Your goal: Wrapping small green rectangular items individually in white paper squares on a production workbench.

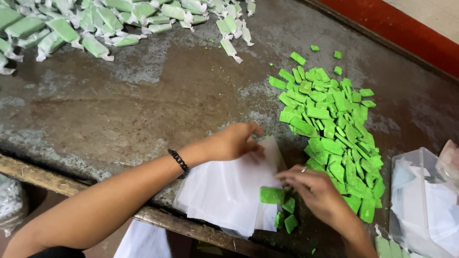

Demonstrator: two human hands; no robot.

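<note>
Right now the left hand (234, 142) presses on the far edge of a stack of thin white wrapper sheets (224, 191) lying at the table's (143, 110) near edge, at about 6 o'clock in the view. Its fingers curl loosely, tips on the paper; whether they have pinched up a sheet I cannot tell. The right hand (315, 191) hovers at about 5 o'clock, fingers half open and pointing left toward a green block (272, 195) resting on the sheets; they seem to touch it at most lightly, not grip it. Three smaller green pieces (287, 216) lie just beside it.

A likely slip, I judge: the sheets overhang the table edge, so a tug could slide the stack off. Thin sheets may also lift two at once.

The heap of unwrapped green pieces (334, 138) spreads at 3 o'clock; wrapped pieces (95, 24) pile at 11 o'clock; a clear plastic box (420, 200) stands at 4 o'clock.
</note>
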